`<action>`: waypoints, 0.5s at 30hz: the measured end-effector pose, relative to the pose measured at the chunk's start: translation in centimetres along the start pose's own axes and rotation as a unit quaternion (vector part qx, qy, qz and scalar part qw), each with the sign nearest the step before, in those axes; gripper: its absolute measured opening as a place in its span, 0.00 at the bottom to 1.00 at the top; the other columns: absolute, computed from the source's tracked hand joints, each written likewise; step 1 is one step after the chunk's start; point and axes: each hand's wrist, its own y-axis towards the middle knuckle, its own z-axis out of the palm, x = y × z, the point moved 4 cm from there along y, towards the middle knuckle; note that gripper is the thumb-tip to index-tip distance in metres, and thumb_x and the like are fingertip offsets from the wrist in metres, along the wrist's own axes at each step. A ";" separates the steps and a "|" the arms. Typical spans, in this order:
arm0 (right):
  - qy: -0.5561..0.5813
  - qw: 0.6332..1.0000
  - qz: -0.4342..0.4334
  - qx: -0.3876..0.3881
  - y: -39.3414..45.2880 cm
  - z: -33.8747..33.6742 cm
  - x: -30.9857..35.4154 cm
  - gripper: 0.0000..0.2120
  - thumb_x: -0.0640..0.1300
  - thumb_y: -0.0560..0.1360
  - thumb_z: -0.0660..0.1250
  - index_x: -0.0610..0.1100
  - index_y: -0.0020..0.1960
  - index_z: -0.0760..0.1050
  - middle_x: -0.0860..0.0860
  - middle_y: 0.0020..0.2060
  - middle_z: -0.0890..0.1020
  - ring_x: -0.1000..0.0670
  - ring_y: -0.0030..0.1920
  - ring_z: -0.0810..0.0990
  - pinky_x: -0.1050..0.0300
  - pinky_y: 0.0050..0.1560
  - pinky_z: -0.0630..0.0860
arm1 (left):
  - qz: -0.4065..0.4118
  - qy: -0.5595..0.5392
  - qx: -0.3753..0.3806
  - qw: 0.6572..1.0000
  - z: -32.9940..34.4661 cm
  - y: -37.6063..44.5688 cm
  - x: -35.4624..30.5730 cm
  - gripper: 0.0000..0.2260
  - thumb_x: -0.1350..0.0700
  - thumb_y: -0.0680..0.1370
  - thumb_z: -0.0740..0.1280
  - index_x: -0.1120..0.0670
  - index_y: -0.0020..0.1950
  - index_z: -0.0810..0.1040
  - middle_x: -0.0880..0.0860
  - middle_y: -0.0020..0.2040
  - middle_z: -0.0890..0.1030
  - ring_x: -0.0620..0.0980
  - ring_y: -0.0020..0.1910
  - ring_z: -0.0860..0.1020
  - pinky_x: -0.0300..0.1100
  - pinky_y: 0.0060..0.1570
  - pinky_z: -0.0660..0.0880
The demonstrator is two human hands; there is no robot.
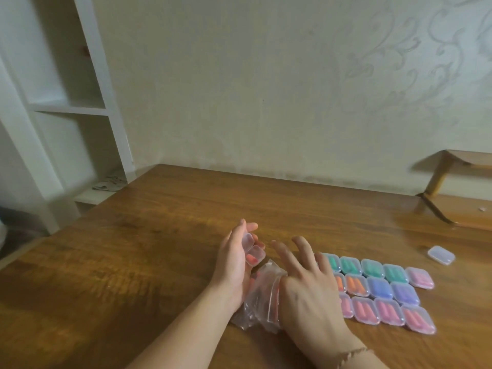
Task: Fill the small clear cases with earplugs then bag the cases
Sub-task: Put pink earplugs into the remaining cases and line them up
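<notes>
Wallpapered wall behind, white shelving to the left; brown wooden table (149, 235) fills the lower view.

Left hand (235, 262): palm turned inward, fingers curled round a small clear plastic case holding orange-red earplugs (255, 255). Case sits high in the fingers, lid apparently shut, though blur makes this uncertain.

Right hand (306, 272): fingers spread and straight, gripping nothing. Its wrist lies over or against a crumpled clear plastic bag (262, 296); contact itself is hidden.

Bag lies on the table between the two wrists, directly below the held case. Its long axis runs roughly toward the person; a reddish strip along it may be the seal. Mouth of the bag cannot be made out.

Rows of filled clear cases, green, orange, blue, purple and pink (383, 288), lie flat on the table just right of the right hand, touching one another. One lone clear case, seemingly empty (441, 255), sits well apart, far right.

Judgement: filling looks nearly done; bagging is the step in hand. Held case must go down and toward the person into the bag, so the right hand, nearer the bag, likely has to open it first.
</notes>
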 end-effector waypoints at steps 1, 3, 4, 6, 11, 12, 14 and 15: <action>-0.010 1.000 -0.002 -0.007 -0.1 0.1 0.1 0.07 0.46 0.59 0.65 0.47 0.23 0.77 0.48 0.55 0.83 0.36 0.57 0.79 0.43 0.44 0.76 | 0.000 0.002 0.002 1.000 0.0 0.0 0.0 0.16 0.43 0.82 0.60 0.52 0.55 0.82 0.55 0.50 0.80 0.53 0.48 0.78 0.52 0.56 0.75; -0.021 1.000 0.005 -0.021 -0.1 0.4 0.2 0.08 0.46 0.60 0.65 0.47 0.24 0.78 0.49 0.56 0.83 0.37 0.59 0.77 0.42 0.50 0.70 | -0.005 0.001 0.005 1.000 0.1 -0.2 0.1 0.16 0.43 0.82 0.60 0.52 0.55 0.82 0.55 0.51 0.81 0.53 0.48 0.78 0.52 0.57 0.75; -0.019 0.999 0.013 -0.029 -0.2 0.5 0.2 0.11 0.46 0.62 0.61 0.47 0.25 0.78 0.49 0.56 0.83 0.37 0.59 0.76 0.42 0.51 0.66 | -0.005 0.001 0.007 1.000 0.1 -0.2 0.1 0.17 0.42 0.82 0.60 0.51 0.55 0.82 0.55 0.52 0.81 0.53 0.49 0.78 0.53 0.58 0.75; -0.002 0.999 0.022 -0.041 -0.2 0.5 0.1 0.10 0.46 0.61 0.60 0.47 0.24 0.78 0.50 0.56 0.83 0.38 0.60 0.75 0.43 0.52 0.64 | -0.001 0.009 0.010 1.000 0.1 -0.4 0.0 0.17 0.41 0.81 0.60 0.51 0.55 0.82 0.55 0.52 0.81 0.54 0.50 0.79 0.53 0.57 0.75; 0.047 0.999 0.005 -0.015 -0.4 -0.2 -0.3 0.04 0.42 0.50 0.71 0.46 0.23 0.75 0.51 0.58 0.82 0.37 0.59 0.78 0.42 0.45 0.77 | 0.022 0.039 0.005 0.999 0.0 -0.3 -0.1 0.18 0.40 0.82 0.56 0.50 0.56 0.81 0.57 0.52 0.81 0.55 0.51 0.80 0.49 0.51 0.76; 0.058 0.998 -0.002 -0.015 -0.5 -0.6 -0.4 0.03 0.41 0.51 0.69 0.46 0.23 0.75 0.51 0.58 0.82 0.37 0.58 0.79 0.43 0.44 0.77 | 0.024 0.038 0.005 0.999 0.0 -0.2 -0.2 0.18 0.41 0.82 0.56 0.51 0.57 0.81 0.58 0.52 0.81 0.55 0.50 0.80 0.49 0.51 0.76; 0.093 0.996 -0.012 -0.012 -0.6 -1.5 -0.9 0.07 0.44 0.57 0.61 0.47 0.23 0.75 0.52 0.57 0.82 0.39 0.58 0.79 0.45 0.45 0.78 | 0.020 0.027 0.005 0.999 0.1 -0.2 -0.3 0.18 0.43 0.83 0.57 0.52 0.57 0.80 0.58 0.49 0.80 0.55 0.48 0.79 0.47 0.49 0.75; 0.115 0.993 -0.021 -0.008 -0.7 -1.9 -1.4 0.10 0.47 0.61 0.59 0.49 0.26 0.78 0.55 0.57 0.82 0.41 0.59 0.79 0.46 0.46 0.79 | 0.015 0.019 0.005 1.000 0.1 -0.2 -0.3 0.18 0.43 0.83 0.57 0.53 0.57 0.80 0.58 0.49 0.80 0.54 0.47 0.78 0.46 0.47 0.75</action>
